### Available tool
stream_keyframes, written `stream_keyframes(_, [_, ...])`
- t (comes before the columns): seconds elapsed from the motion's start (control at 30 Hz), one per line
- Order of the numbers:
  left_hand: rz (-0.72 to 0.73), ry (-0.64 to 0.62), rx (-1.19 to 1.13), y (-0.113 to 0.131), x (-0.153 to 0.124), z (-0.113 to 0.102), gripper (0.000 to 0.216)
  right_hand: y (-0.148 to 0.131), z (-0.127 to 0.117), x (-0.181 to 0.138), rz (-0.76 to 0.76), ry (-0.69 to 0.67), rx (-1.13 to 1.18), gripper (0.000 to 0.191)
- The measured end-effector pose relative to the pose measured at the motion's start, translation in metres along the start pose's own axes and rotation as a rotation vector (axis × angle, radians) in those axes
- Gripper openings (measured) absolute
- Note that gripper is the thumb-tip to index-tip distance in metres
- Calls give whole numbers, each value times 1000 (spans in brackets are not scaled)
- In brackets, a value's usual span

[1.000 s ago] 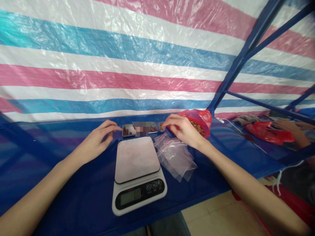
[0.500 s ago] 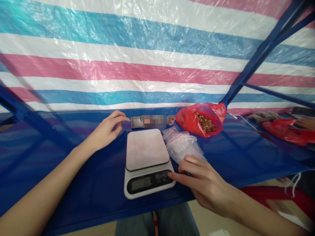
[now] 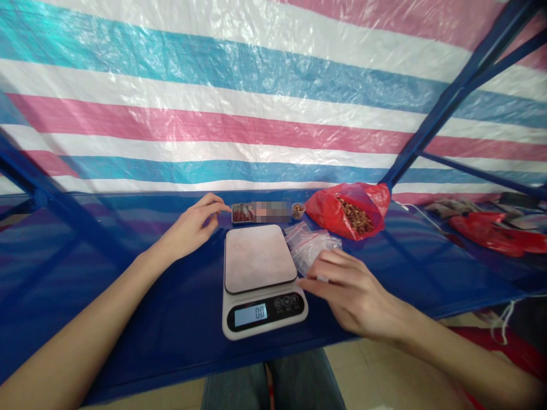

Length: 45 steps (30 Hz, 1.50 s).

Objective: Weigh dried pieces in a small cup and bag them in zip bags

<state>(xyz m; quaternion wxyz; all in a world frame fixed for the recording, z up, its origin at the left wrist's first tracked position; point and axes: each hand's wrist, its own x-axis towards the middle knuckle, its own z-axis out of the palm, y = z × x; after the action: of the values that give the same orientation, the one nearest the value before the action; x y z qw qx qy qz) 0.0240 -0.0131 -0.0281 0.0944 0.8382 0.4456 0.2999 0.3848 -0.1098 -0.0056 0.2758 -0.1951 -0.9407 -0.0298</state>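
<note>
One red bag (image 3: 331, 209) of nuts (image 3: 355, 215)

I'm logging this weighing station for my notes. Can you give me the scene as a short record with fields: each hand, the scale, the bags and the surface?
left hand: fingertips at the edge of the phone, lying flat behind the scale
right hand: open, on the clear zip bags, beside the scale's buttons
scale: platform bare, display lit, reading zero
red bag: open, holds brown pieces
small cup: beside the red bag
surface: blue table
</note>
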Motion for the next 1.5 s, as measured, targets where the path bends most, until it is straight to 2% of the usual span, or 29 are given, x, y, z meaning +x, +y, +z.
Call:
stream_keyframes(0.13, [10,12,-1,-3,0,2,39,56,-1,23,243,147,-37,46])
stream_keyframes(0.23, [15,17,-3,-6,-1,3,39,106,5,38,399,71,-10,55])
stream_keyframes(0.3, [19,18,-6,-8,-1,4,39,132,10,44,459,-8,61,74])
stream_keyframes(0.37, [20,19,-7,-8,-1,4,39,149,17,45,515,-81,135,89])
stream_keyframes(0.47, [14,18,-10,-9,-1,4,38,160,27,44,589,-144,212,92])
stream_keyframes(0.53, [17,18,-12,-9,-1,5,38,160,30,46,606,-123,211,90])
stream_keyframes(0.63, [20,14,-8,-9,0,5,38,149,24,56,586,-19,184,89])
stream_keyframes(0.77, [7,10,-8,-9,0,5,39,107,8,78,476,45,300,89])
stream_keyframes(0.87, [5,14,-2,-9,0,5,39,68,5,89,391,-30,399,88])
stream_keyframes(0.97, [19,21,4,-10,0,5,40,41,13,91,328,-125,411,87])
stream_keyframes(1.07, [31,29,-1,-11,-1,6,41,34,20,89,313,-207,386,89])
stream_keyframes(1.17, [21,29,4,-12,-1,5,41,44,10,89,303,-237,419,97])
stream_keyframes(1.23, [13,33,8,-11,-1,3,41,61,-8,86,311,-163,426,90])
stream_keyframes(1.27, [10,35,10,-11,-1,3,41,73,-19,83,333,-100,405,79])
stream_keyframes(1.37, [6,35,13,-11,-1,1,42,123,-49,61,482,113,230,29])
stream_keyframes(1.4, [5,34,14,-12,-1,0,42,141,-55,50,545,156,162,22])
stream_keyframes(1.43, [3,33,15,-12,0,0,41,158,-58,38,613,180,102,18])
stream_keyframes(1.5, [-6,34,16,-12,0,0,42,186,-56,14,719,81,-9,14])
